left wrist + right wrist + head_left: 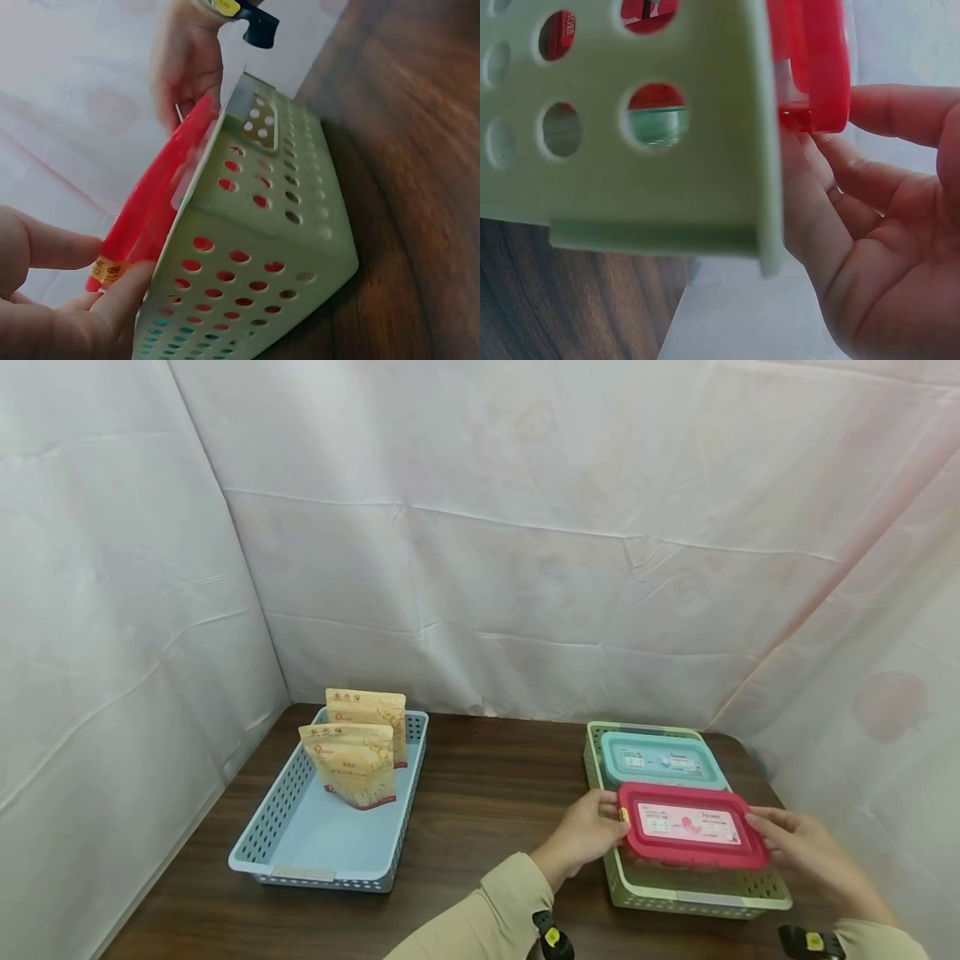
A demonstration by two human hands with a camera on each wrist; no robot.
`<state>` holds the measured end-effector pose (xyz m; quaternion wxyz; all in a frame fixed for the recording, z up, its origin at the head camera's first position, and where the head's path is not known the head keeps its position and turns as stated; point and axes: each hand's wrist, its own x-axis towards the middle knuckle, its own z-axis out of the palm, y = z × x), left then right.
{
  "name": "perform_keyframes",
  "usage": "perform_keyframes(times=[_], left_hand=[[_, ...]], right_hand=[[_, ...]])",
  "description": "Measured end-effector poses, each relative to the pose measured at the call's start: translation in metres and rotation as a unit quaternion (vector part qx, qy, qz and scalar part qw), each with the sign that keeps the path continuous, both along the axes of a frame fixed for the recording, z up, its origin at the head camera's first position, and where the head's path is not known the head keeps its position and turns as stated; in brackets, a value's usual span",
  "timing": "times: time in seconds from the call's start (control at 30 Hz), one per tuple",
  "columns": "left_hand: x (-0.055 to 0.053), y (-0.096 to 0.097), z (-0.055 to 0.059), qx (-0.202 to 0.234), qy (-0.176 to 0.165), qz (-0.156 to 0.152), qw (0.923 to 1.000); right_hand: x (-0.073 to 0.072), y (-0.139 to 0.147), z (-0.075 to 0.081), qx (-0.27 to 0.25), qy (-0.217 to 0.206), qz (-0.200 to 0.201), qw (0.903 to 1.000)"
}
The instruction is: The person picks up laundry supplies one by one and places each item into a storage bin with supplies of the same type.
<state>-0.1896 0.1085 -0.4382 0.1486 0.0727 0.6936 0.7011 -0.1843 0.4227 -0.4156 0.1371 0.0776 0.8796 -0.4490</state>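
Note:
A food container with a red lid (693, 853) and a white label sits partly within a green perforated basket (652, 900), its lid standing above the basket's rim. At its left end, my left hand (588, 831) pinches the lid's edge between thumb and fingers, beside a small yellow sticker (111, 270). My right hand (806, 847) grips the opposite end, thumb and fingers on the lid's rim, as the right wrist view shows. Behind the red container, a teal-lidded container (663, 760) lies in the same basket. The container's underside is mostly hidden by the basket wall.
To the left on the dark wooden table (495, 777) stands a light blue basket (337, 843). Two tan pouches, a front one (352, 768) and a rear one (367, 703), stand upright in its far part. White cloth (480, 568) hangs behind and at both sides.

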Motion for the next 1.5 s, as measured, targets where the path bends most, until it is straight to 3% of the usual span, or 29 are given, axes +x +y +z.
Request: perform_keyframes(times=[0.1, 0.23, 0.63, 0.77, 1.1, 1.5], left_hand=[[-0.001, -0.003, 0.001, -0.058, 0.029, -0.022, 0.9977], [-0.002, -0.006, 0.003, -0.128, 0.079, -0.047, 0.9876], [-0.007, -0.012, 0.006, -0.186, 0.124, -0.062, 0.9727], [-0.008, -0.013, 0.010, -0.197, 0.125, -0.064, 0.9703], [-0.009, -0.012, 0.011, -0.197, 0.108, -0.053, 0.9730], [-0.010, -0.012, 0.013, -0.179, 0.086, -0.059, 0.9783]], right_hand=[[-0.001, 0.000, -0.003, -0.002, -0.003, -0.005, 1.0000], [-0.002, 0.001, -0.004, -0.001, -0.009, -0.008, 0.9999], [-0.003, -0.006, 0.001, 0.014, 0.011, 0.009, 0.9998], [-0.004, -0.006, 0.002, 0.030, 0.014, 0.013, 0.9994], [-0.008, -0.005, 0.004, 0.104, 0.031, 0.040, 0.9933], [-0.009, -0.006, 0.006, 0.106, 0.026, 0.045, 0.9931]])
